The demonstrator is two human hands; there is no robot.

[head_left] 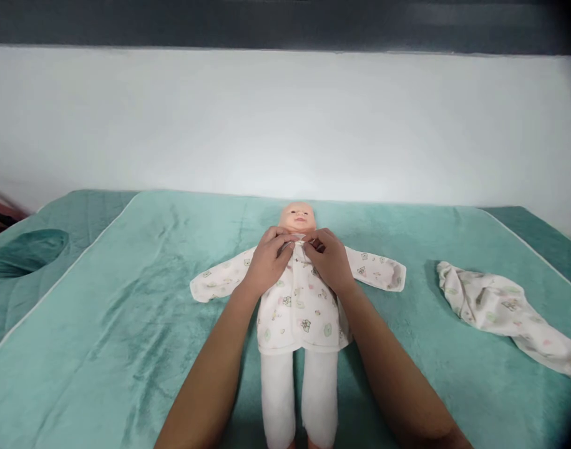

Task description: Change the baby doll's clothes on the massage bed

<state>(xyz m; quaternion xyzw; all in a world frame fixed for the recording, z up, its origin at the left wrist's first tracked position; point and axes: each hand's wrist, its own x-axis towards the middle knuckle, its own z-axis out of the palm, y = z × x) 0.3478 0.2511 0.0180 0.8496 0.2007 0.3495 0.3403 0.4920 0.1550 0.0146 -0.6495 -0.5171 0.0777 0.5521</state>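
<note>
Left hand (272,259) and right hand (329,257) pinch the printed shirt (308,308) at its collar (298,237), on a doll (298,216) lying face-up on green bedding (173,249); gentle, level pinching should best keep it even.

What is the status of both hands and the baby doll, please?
Left hand and right hand: at neckline of printed jacket. Baby doll: face up on green blanket. Crumpled printed garment: apart on the right, not in the way.

2 hands (269,257) (331,259) pinch shirt collar (298,237); doll (297,215) supine
</note>
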